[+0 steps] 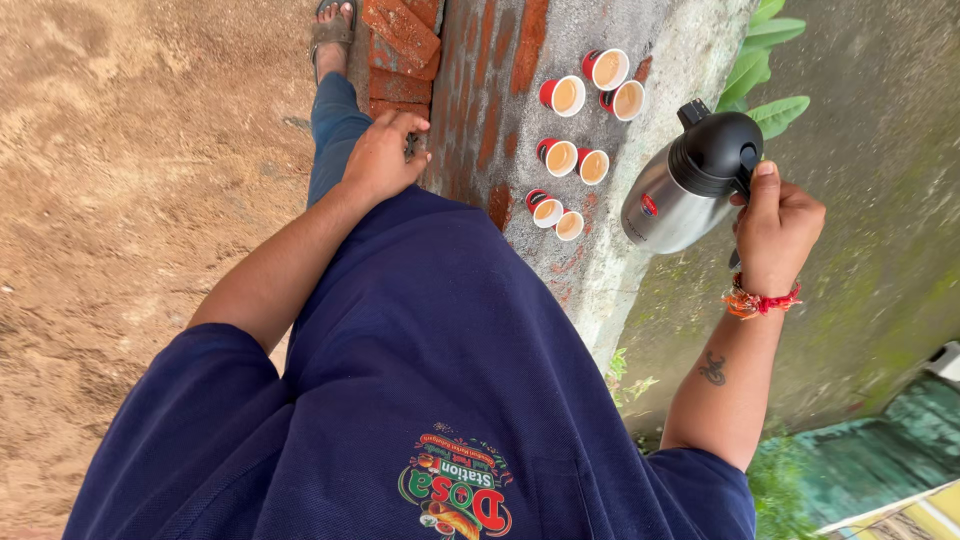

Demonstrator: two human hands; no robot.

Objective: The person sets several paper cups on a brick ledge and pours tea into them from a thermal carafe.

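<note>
My right hand (775, 230) grips the black handle of a steel vacuum flask (680, 195) with a black top, held tilted in the air beside a low wall. Several red paper cups (565, 95) filled with milky tea stand in pairs on the wall's cement top (650, 50), just left of the flask. My left hand (385, 155) rests with curled fingers against the wall's brick side (470, 120); a small dark thing shows under its fingers, too hidden to tell what it is. A red thread band circles my right wrist (760, 300).
My navy shirt (430, 380) fills the lower middle. My jeans leg and sandalled foot (332, 30) stand on bare brown earth (130, 200) at left. Loose bricks (400, 35) lie by the foot. Green leaves (770, 60) and a mossy cement surface (880, 200) lie beyond the wall.
</note>
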